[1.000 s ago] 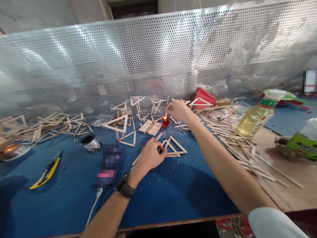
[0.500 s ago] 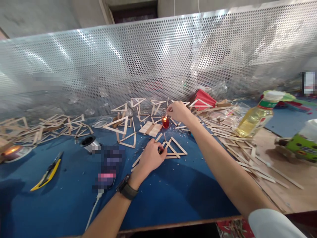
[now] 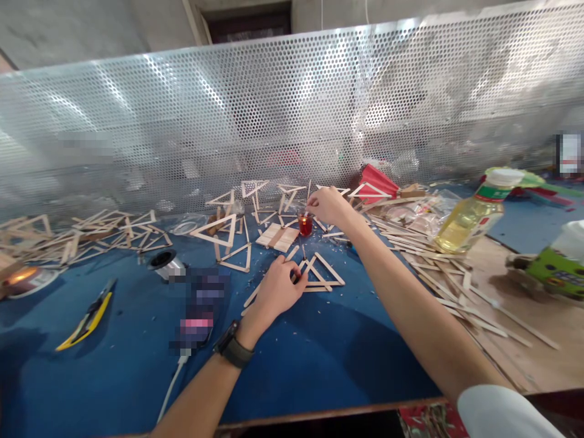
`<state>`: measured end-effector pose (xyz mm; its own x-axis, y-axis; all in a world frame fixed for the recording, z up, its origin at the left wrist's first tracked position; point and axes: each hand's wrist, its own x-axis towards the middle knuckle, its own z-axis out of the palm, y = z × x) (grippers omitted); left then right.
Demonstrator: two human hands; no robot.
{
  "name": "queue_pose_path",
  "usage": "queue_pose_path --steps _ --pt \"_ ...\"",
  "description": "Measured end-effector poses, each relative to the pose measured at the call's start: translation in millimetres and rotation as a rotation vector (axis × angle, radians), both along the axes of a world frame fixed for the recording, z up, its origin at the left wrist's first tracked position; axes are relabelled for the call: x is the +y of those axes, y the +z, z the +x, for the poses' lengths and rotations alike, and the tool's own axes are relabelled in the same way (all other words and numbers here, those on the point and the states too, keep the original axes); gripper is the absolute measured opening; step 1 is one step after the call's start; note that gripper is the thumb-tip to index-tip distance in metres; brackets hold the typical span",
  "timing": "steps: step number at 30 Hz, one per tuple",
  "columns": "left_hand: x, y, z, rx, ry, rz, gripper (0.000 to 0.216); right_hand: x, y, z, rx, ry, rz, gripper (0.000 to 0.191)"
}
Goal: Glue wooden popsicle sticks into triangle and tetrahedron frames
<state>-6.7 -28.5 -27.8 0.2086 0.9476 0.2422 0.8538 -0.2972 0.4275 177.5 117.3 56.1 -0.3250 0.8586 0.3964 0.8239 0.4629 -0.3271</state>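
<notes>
My left hand point(image 3: 280, 285), with a dark watch on its wrist, rests on the blue table. Its thumb and fingers close on flat wooden sticks point(image 3: 326, 286) laid in crossed triangles. Farther back, my right hand point(image 3: 332, 205) is pinched just above and beside a small red glass candle point(image 3: 305, 226) with a glow inside. What its fingertips hold is too small to make out. Left of the candle lies a square panel of joined sticks point(image 3: 276, 237). A stick triangle frame point(image 3: 234, 231) stands beyond it.
A heap of stick frames point(image 3: 68, 243) and a yellow utility knife point(image 3: 86, 322) are on the left. Near the middle lie a wire spool point(image 3: 166, 266) and a cabled phone point(image 3: 201, 310). Loose sticks point(image 3: 460, 292) and an oil bottle point(image 3: 474, 210) occupy the right. Perforated metal point(image 3: 292, 115) walls the back.
Both hands stay almost exactly where they were. The candle's flame looks smaller and lower in its glass than before.
</notes>
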Motion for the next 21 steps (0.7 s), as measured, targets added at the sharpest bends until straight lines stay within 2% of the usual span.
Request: queue_pose_path --steps 21 --pt "0.2 3.7 -1.1 -0.010 -0.019 -0.067 0.035 -1.1 1.5 0.7 -0.021 -0.014 0.006 0.014"
